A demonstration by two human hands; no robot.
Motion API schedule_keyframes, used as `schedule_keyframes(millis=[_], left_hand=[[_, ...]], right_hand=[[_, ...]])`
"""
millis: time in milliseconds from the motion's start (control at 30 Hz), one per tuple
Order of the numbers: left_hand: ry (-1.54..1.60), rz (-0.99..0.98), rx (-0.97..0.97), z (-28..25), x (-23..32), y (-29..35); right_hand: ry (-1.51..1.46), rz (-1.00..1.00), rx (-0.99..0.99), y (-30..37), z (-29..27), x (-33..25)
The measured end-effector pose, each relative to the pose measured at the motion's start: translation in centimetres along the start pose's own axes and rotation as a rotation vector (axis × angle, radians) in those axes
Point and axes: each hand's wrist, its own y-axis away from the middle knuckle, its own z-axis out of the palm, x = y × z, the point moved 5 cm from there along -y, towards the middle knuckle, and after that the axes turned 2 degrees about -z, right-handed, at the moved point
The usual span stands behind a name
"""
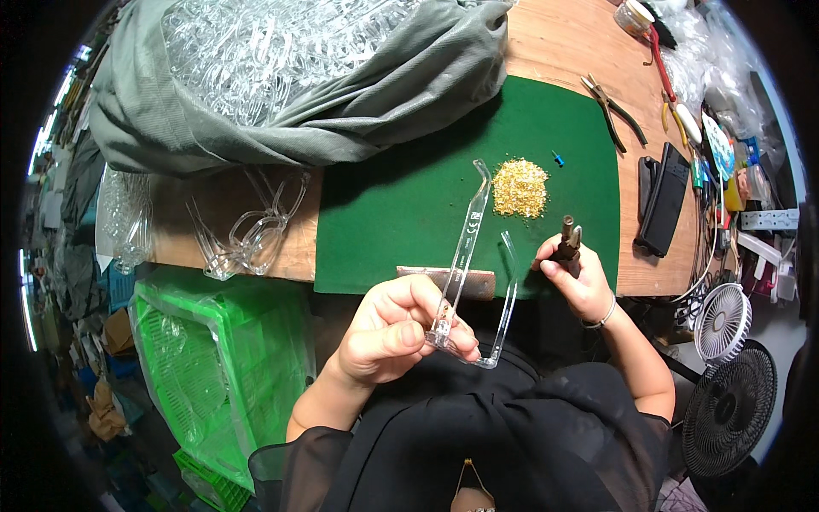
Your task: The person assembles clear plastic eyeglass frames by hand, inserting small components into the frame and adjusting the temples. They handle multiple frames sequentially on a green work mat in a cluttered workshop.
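My left hand is closed around a clear plastic eyeglass frame at one hinge corner. Both of its temples point away from me, one rising past the edge of the green mat. In my right hand is a dark handheld tool with a round metal end and a small hook, held upright; its exact kind is hard to make out. On the mat beyond my hands lies a heap of tiny gold-coloured screws. A small blue piece rests to the right of that heap.
A grey cloth sack full of clear frames fills the far left. Loose clear frames lie on the wooden table's left. To the right are pliers, a black phone-like device and fans. A green crate stands lower left.
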Motion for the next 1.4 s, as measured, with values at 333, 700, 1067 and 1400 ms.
schedule_keyframes(millis=[333, 700, 1067, 1400], left_hand=[[0.474, 0.095, -0.191, -0.1, 0.1, 0.3], [1.105, 0.054, -0.110, 0.8, 0.3, 0.1], [1.135, 0.072, -0.087, 0.5, 0.4, 0.2], [0.931, 0.295, -0.057, 0.0, 2.6, 1.1]], right_hand=[[-0.102, -0.040, 0.134, 0.4, -0.3, 1.3], [-0.031, -0.344, 0.229, 1.6, 0.4, 1.1], [-0.110, -0.298, 0.266, 1.3, 0.1, 1.4], [-0.436, 0.060, -0.013, 1.9, -0.1, -1.9]])
